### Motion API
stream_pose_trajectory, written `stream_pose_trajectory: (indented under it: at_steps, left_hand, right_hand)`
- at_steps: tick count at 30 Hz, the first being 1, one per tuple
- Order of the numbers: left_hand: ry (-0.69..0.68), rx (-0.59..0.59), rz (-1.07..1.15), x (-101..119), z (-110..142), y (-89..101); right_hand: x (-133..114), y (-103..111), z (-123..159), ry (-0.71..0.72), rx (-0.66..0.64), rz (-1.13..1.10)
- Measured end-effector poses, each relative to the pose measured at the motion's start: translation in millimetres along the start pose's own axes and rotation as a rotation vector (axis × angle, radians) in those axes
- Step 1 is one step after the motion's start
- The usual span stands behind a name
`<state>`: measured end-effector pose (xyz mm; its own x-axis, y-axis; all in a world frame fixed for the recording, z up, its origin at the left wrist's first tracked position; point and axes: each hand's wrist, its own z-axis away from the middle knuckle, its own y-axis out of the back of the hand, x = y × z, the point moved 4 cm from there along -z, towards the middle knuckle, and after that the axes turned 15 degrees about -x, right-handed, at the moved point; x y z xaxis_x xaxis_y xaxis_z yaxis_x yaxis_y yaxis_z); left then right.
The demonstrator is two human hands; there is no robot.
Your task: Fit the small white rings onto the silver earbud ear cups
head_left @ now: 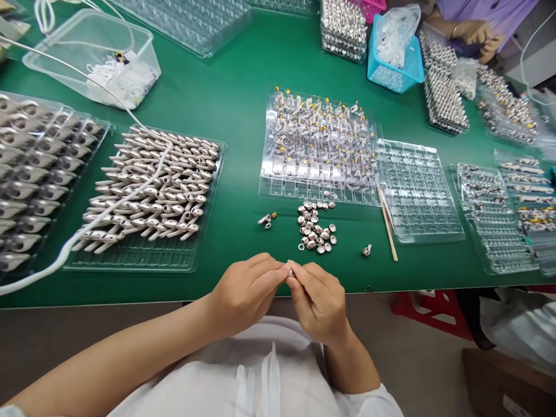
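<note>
My left hand (249,288) and my right hand (318,298) meet at the table's front edge, fingertips pinched together. Between them is a small silvery earbud part (291,272), mostly covered by the fingers. Just beyond lies a loose group of small round metallic caps (313,229). An earbud shell with an orange tab (266,220) rests left of the caps, and a single earbud piece (367,250) lies to their right. Behind the caps, a clear tray (278,188) carries many earbud parts with orange tabs.
On the left, a clear tray (130,262) holds stacked earbud shells, crossed by a white cable (98,223). A plastic tub (65,72) stands behind. To the right are a wooden stick (388,229), another clear tray (421,191) and a blue basket (393,76). A co-worker's hands (478,36) appear top right.
</note>
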<state>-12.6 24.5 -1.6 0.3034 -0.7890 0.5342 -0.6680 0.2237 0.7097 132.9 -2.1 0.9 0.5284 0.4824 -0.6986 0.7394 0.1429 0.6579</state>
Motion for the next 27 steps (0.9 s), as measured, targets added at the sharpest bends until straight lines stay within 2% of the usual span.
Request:
stream_pose_trajectory:
  at_steps: [3,6,9,16,27]
  left_hand:
    - [0.028,0.029,0.106,-5.2,-1.7,4.8]
    - [0.078,-0.017,0.26,-10.0,-2.0,7.2]
    - [0.043,-0.023,0.35,-10.6,-1.6,11.1]
    - [-0.046,-0.026,0.3,-9.7,1.1,14.2]
    - [-0.055,-0.035,0.293,-5.4,0.2,15.0]
  right_hand:
    - [4.7,3.7,-1.2,-0.013,-0.017,-0.129]
    - [7.2,3.2,0.8,-0.019,-0.023,-0.202]
    - [7.7,1.4,2.8,-0.022,-0.016,-0.25]
    - [9.2,-0.6,4.9,-0.043,-0.032,-0.4]
    - [19.6,-9.0,11.5,-0.152,-0.001,-0.686]
